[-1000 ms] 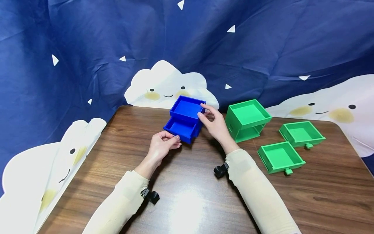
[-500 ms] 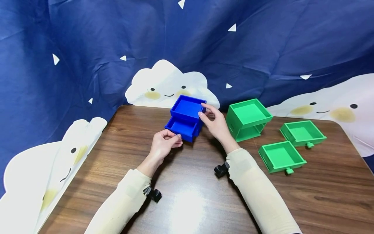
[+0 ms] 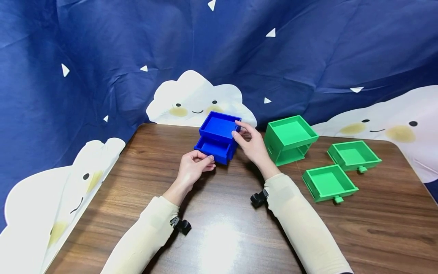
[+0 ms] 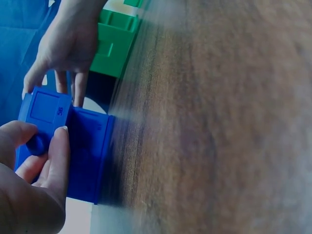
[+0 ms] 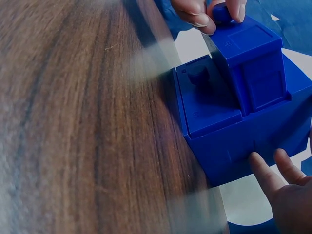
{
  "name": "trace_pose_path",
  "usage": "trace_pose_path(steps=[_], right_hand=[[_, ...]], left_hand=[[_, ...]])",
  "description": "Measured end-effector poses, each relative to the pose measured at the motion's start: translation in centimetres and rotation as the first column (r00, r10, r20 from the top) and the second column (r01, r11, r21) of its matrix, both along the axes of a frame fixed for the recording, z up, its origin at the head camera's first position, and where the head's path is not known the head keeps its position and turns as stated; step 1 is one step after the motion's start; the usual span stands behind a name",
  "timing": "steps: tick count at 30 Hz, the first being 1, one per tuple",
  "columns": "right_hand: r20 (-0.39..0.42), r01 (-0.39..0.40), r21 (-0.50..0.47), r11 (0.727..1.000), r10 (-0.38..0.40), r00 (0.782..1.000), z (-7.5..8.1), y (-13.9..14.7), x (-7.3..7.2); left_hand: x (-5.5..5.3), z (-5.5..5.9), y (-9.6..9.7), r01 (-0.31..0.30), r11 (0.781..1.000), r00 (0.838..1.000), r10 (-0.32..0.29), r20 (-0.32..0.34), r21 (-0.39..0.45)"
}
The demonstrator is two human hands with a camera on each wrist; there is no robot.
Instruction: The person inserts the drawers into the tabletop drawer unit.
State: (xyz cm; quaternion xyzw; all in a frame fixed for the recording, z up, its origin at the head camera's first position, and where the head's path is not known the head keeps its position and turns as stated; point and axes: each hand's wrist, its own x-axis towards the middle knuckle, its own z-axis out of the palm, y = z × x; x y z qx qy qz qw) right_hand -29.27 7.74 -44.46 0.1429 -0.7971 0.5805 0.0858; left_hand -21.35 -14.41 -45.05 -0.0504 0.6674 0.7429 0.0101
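A small blue drawer cabinet (image 3: pixel 220 126) with a shallow tray top stands toward the back of the table. Its upper drawer (image 5: pixel 256 41) juts partway out, while the lower drawer (image 5: pixel 209 109) sits flush below it. Thumb and fingers of my left hand (image 3: pixel 191 169) pinch the round knob (image 4: pixel 37 145) on the upper drawer's front. On the cabinet's right side is my right hand (image 3: pixel 254 147), its fingertips resting against the side wall (image 5: pixel 239 151) and near the top rim. That hand's fingers are fairly straight in the right wrist view.
Right of the blue cabinet stands a green cabinet frame (image 3: pixel 273 142) with an open front. Two green drawers with knobs, the rear drawer (image 3: pixel 354 155) and the front drawer (image 3: pixel 330 183), lie farther right on the wooden table (image 3: pixel 239 228). A blue cloud-print curtain (image 3: pixel 219 45) hangs behind.
The blue upper drawer has slid a little farther into its cabinet, with my left hand moving slightly forward and right on its knob. My right hand stays put at the cabinet's side.
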Motion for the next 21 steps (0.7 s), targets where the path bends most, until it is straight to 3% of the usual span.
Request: trace_pose_path(steps=[21], right_hand=[[-0.002,0.004,-0.008,1.0,-0.004,1.0,-0.1,0.0,-0.1]], left_hand=[[-1.4,-0.3,0.6,-0.002,1.0,0.999,0.002,-0.038,-0.001]])
